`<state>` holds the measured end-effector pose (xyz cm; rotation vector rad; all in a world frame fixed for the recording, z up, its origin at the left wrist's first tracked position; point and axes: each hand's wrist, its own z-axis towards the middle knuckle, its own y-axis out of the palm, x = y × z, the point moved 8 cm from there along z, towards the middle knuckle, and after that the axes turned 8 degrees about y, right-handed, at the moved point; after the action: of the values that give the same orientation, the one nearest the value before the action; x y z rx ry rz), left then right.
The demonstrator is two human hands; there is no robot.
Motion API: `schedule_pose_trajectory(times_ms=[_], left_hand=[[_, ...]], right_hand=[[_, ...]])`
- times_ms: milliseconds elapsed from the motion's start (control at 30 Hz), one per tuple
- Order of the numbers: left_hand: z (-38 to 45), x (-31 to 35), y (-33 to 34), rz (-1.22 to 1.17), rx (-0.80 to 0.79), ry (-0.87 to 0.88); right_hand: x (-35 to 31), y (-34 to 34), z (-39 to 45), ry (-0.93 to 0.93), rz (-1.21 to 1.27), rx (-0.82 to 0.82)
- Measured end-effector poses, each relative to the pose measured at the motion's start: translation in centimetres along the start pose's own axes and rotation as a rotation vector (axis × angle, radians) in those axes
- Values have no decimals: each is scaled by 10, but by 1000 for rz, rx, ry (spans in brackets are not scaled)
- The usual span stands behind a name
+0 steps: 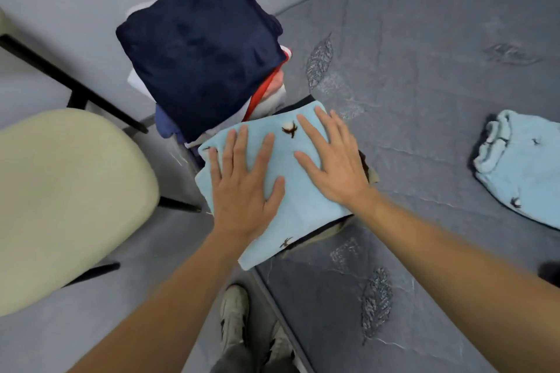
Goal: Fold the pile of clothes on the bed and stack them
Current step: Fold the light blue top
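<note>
A folded light-blue garment (297,215) with small dark motifs lies on top of a low stack at the bed's near corner. Dark and beige edges of the folded clothes (333,228) below it peek out. My left hand (245,185) and my right hand (330,160) both press flat on the light-blue garment, fingers straight and spread. Behind it stands a taller stack topped by a navy garment (200,51), with red and white cloth showing at its right side. A second light-blue garment (524,169) lies loosely bunched on the bed at the right.
The grey patterned mattress (409,100) fills the right side. A beige chair seat (66,191) on black legs stands at the left, close to the bed's corner. My shoes (233,318) are on the grey floor below. A grey wall runs behind.
</note>
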<state>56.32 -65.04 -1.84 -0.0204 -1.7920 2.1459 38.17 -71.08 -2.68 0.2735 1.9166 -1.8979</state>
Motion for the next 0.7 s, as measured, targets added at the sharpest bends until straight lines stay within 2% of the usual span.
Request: schedule_pose_trajectory(times_ms=[200,400,700], left_hand=[[-1,-37,44,-17,-23,-12],[7,-48,85,-47,-21,-4],[12,-51,90,-51,-15,8]], right_hand=[[3,47,17,22,-10,8],[25,83,36,11,2,43],[27,86,40,37,-23,31]])
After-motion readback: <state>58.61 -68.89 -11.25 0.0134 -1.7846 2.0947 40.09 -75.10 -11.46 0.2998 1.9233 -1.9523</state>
